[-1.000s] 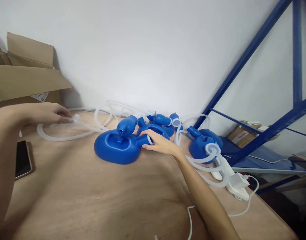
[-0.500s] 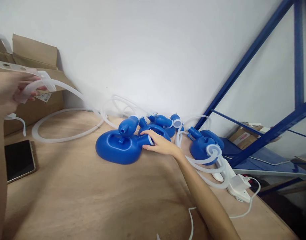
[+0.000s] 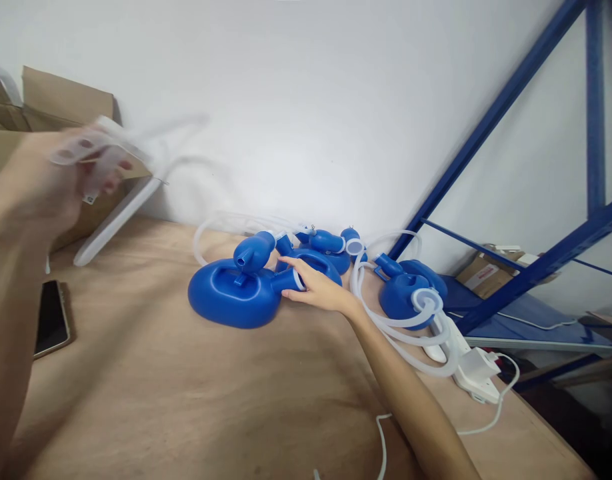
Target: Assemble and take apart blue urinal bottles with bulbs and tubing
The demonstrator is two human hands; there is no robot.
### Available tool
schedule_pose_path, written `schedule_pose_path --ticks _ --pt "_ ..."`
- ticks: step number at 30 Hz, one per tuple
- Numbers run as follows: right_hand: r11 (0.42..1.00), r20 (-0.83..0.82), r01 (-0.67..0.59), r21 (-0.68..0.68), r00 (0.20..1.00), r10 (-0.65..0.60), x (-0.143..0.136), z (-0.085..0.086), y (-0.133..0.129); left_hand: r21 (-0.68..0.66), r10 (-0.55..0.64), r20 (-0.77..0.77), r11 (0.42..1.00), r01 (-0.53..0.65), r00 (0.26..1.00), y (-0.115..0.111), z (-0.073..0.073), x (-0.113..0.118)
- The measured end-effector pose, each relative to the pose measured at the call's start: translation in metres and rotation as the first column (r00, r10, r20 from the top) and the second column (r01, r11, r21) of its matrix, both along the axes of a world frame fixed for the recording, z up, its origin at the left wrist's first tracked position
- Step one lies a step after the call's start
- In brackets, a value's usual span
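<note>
Currently, head view: left hand (image 3: 61, 190) raised, fingers curled round a pale plastic tube (image 3: 119, 220) and its holed strap (image 3: 76, 148); that area is motion-blurred. Right hand (image 3: 319, 287) grips the neck of the near blue bottle (image 3: 236, 310), which lies on its side on the wooden table (image 3: 236, 400), thumb and fingers around the white rim.

Progress, by judgement: partway. The right-hand blue bottle (image 3: 401, 293) has its white cap (image 3: 427, 300) on a tube, looped beside it. The near one is steadied, the tube in the air; it looks unfinished, with the tube left to settle. Whether that tube joins this bottle, cannot tell.

Containers: more blue bottles (image 3: 331, 260) cluster behind, against the wall. All opaque, contents not visible. Cardboard box (image 3: 66, 100) at far left, flaps up, inside hidden; pale tubing (image 3: 5, 80) shows by its top. Small carton (image 3: 481, 275) sits on the blue shelf (image 3: 531, 317), contents unseen.
</note>
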State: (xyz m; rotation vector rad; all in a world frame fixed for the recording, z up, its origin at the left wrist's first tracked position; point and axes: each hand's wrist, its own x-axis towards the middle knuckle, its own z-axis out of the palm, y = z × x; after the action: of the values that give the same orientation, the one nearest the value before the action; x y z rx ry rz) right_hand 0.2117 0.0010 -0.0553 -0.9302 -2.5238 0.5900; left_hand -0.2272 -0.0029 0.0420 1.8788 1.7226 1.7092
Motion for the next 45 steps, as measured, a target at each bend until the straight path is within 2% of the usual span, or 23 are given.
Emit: schedule_pose_path --ticks 1,2,4,7,9,12,15,18,21,23,24,25,27,28,30,32,34,35,36,38,39,41,45 --pt "1.0 -0.011 0.001 -0.017 1.0 -0.001 0.0 0.0 0.0 -0.009 -0.085 0.11 0.996 0.087 0.99 -0.006 0.002 0.022" --pt "0.999 -0.027 -0.005 -0.034 1.0 0.004 -0.001 0.0 -0.001 -0.013 -0.157 0.146 0.987 0.161 0.977 -0.011 0.002 0.043" --pt "0.998 -0.065 -0.026 -0.058 0.998 0.022 -0.003 -0.001 -0.002 -0.111 -0.286 0.119 0.948 0.299 0.951 -0.017 -0.002 0.08" --pt "0.997 -0.112 -0.058 -0.054 0.992 0.052 -0.009 -0.004 -0.003 -0.195 -0.408 -0.073 0.901 0.388 0.91 -0.02 -0.017 0.123" --pt "0.996 -0.129 -0.07 -0.047 0.99 0.064 -0.012 -0.007 -0.004 -0.159 -0.469 -0.27 0.883 0.441 0.841 -0.02 -0.028 0.143" --pt "0.998 -0.112 -0.056 -0.037 0.992 0.052 -0.016 -0.007 -0.006 -0.07 -0.466 -0.5 0.862 0.502 0.73 -0.02 -0.039 0.157" --pt "0.998 -0.024 -0.005 0.064 1.0 0.007 -0.017 -0.001 -0.01 -0.027 -0.403 -0.631 0.865 0.5 0.663 -0.021 -0.041 0.159" --pt "0.948 0.036 0.059 0.313 0.997 -0.074 -0.014 0.009 -0.017 0.005 -0.314 -0.717 0.891 0.455 0.623 -0.022 -0.042 0.157" --pt "0.806 -0.111 0.214 0.552 0.977 -0.183 -0.011 0.022 -0.031 0.0 -0.311 -0.747 0.884 0.468 0.587 -0.028 -0.041 0.158" --pt "0.698 -0.235 0.32 0.641 0.947 -0.219 -0.012 0.032 -0.043 -0.014 -0.371 -0.732 0.847 0.532 0.571 -0.036 -0.038 0.16" --pt "0.672 -0.261 0.33 0.663 0.943 -0.207 -0.013 0.037 -0.049 -0.021 -0.411 -0.716 0.821 0.571 0.564 -0.041 -0.035 0.162" --pt "0.679 -0.252 0.304 0.668 0.951 -0.178 -0.015 0.041 -0.055 -0.029 -0.452 -0.696 0.794 0.607 0.558 -0.046 -0.032 0.163" --pt "0.755 -0.179 0.2 0.624 0.978 -0.111 -0.017 0.049 -0.062 -0.048 -0.516 -0.645 0.763 0.644 0.564 -0.056 -0.025 0.165" --pt "0.796 -0.138 0.158 0.585 0.986 -0.094 -0.017 0.053 -0.063 -0.058 -0.53 -0.617 0.768 0.638 0.582 -0.059 -0.022 0.164" --pt "0.841 -0.09 0.151 0.519 0.988 -0.122 -0.011 0.059 -0.064 -0.073 -0.502 -0.575 0.817 0.572 0.645 -0.06 -0.016 0.158" --pt "0.844 -0.067 0.195 0.499 0.98 -0.186 0.002 0.066 -0.062 -0.096 -0.413 -0.569 0.893 0.441 0.712 -0.053 -0.014 0.145" --pt "0.843 -0.039 0.226 0.488 0.971 -0.237 0.019 0.073 -0.06 -0.221 -0.371 -0.587 0.929 0.298 0.72 -0.04 -0.016 0.128" --pt "0.849 -0.017 0.23 0.475 0.967 -0.253 0.029 0.077 -0.059 -0.336 -0.401 -0.588 0.911 0.239 0.702 -0.033 -0.019 0.118" --pt "0.862 0.011 0.226 0.454 0.966 -0.26 0.037 0.08 -0.058 -0.451 -0.461 -0.573 0.868 0.209 0.677 -0.027 -0.022 0.11" --pt "0.891 0.073 0.205 0.405 0.964 -0.255 0.052 0.086 -0.056 -0.603 -0.59 -0.511 0.764 0.229 0.625 -0.017 -0.028 0.099" --pt "0.902 0.098 0.194 0.387 0.964 -0.249 0.057 0.087 -0.055 -0.632 -0.637 -0.481 0.728 0.266 0.602 -0.014 -0.032 0.096" --pt "0.907 0.12 0.18 0.381 0.963 -0.241 0.062 0.089 -0.055 -0.641 -0.678 -0.455 0.7 0.316 0.578 -0.009 -0.039 0.097" --pt "0.888 0.158 0.172 0.426 0.953 -0.26 0.051 0.081 -0.052 -0.711 -0.675 -0.437 0.664 0.231 0.595 -0.005 -0.054 0.109"
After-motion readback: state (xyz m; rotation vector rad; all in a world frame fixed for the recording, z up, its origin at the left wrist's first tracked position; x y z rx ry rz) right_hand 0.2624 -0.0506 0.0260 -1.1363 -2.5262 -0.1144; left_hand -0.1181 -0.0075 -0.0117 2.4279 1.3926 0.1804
